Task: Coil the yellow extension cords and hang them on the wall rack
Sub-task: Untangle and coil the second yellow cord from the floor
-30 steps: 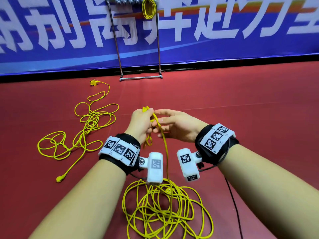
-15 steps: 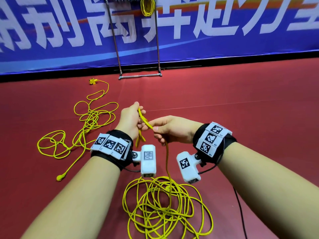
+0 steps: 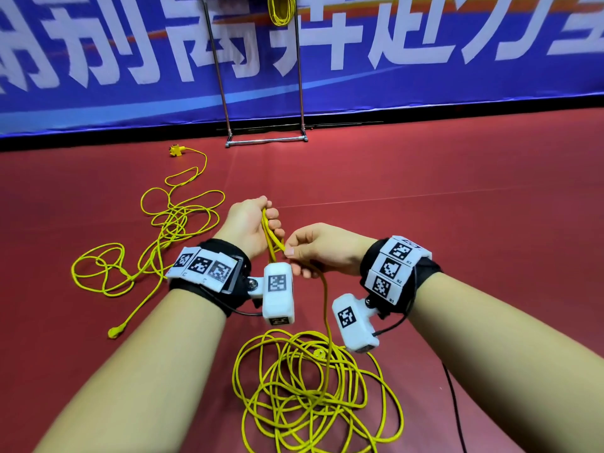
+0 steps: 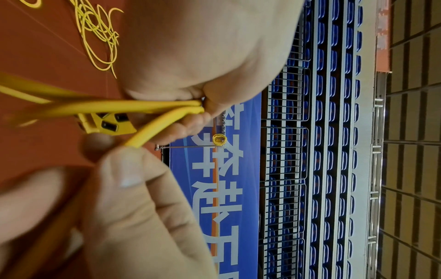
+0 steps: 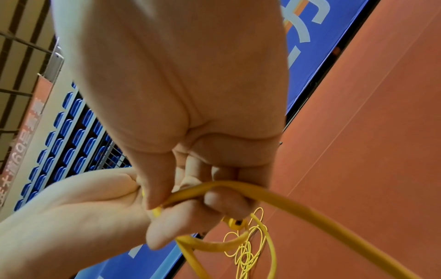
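The cord [image 3: 325,308] ran up from its loose pile on the floor [image 3: 457,178] into both hands — the left hand [image 3: 248,228] gripped several loops, the right hand [image 3: 322,248] just beside it pinched one strand. Its plug end showed only partly behind the loops.

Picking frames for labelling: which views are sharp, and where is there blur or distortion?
Head view: sharp, evenly lit, wide-angle bending of the banner. Left wrist view: right hand and near cord soft, stands crisp, picture turned sideways. Right wrist view: close cord blurred, tilted.
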### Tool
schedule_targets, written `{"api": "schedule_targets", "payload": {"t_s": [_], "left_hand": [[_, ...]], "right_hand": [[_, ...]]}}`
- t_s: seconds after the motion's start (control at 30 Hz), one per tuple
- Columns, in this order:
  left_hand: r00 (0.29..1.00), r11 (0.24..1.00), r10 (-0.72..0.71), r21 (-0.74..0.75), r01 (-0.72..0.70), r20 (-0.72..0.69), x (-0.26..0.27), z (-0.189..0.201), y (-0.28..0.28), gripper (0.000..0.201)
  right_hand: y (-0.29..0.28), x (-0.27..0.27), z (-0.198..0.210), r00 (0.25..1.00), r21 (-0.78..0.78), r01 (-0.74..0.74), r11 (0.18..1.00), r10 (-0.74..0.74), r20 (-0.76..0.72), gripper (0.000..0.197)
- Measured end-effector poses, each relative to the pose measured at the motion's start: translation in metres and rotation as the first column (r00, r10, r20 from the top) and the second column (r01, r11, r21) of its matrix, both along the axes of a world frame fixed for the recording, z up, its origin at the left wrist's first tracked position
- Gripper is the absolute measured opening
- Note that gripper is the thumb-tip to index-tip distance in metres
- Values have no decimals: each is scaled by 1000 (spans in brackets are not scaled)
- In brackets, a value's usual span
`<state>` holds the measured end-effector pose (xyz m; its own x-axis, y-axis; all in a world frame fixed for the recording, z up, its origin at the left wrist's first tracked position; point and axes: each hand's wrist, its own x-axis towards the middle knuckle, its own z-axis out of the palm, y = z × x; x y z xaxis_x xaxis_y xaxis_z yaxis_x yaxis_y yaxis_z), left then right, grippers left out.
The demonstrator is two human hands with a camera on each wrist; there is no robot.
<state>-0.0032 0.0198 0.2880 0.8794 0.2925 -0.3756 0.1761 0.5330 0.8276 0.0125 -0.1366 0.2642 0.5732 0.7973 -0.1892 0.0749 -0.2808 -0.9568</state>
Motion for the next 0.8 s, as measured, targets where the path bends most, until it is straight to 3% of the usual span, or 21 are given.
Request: {"api": "schedule_targets", "payload": {"t_s": [0.23,0.3,0.5,0.6,0.67,0.8], "left_hand": [[996,998,64,8,-65,68,-7,14,-4,32],[992,995,91,29,-94,84,-8,18,-3,31],[980,988,151,0,-152,126,-10,25,8,27],[976,990,140,-25,-138,167,-9,31,21,27],[975,993,120,-20,-119,185,-11,36,27,28],[984,1000,3,28,-8,180,-15,41,28,31]], "right_hand": [[-6,7,-19,1000,28,-12,1000,13,-21,3],[-11,10,-26,1000,12,-15,1000,15,-12,11],[-28,26,-50,989,-189,76,979,-51,138,14],[-40,33,-63,982,-259,149,954,-111,155,7],[-46,33,-65,976,-289,182,940,-136,172,14],[-42,32,-62,951,-174,289,942,-261,167,17]]}}
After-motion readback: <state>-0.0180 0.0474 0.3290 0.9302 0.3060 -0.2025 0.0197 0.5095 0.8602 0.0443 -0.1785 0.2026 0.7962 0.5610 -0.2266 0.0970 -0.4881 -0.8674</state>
